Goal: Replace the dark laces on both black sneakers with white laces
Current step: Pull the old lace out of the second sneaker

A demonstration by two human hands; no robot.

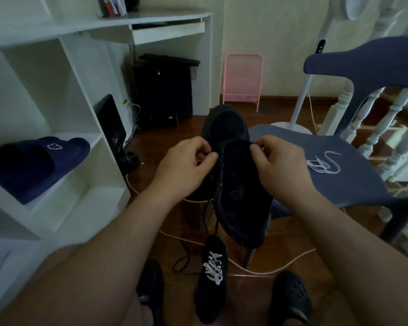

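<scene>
While you hold the black sneaker [233,180] up at the centre of the frame, your left hand [186,161] pinches the dark lace [207,215] at the shoe's left edge, fingers curled round it, and your right hand [278,158] pinches the shoe's upper rim on the opposite side. Loose ends of the dark lace hang below the shoe toward the floor. Lower centre, the second black sneaker [211,285] lies on the wooden floor [257,290], already threaded with a white lace [213,269]. Right of centre, a spare white lace [323,164] lies loose on the seat of the blue chair [353,184]. At left, dark blue slippers [40,163] sit on a white shelf [64,203].
</scene>
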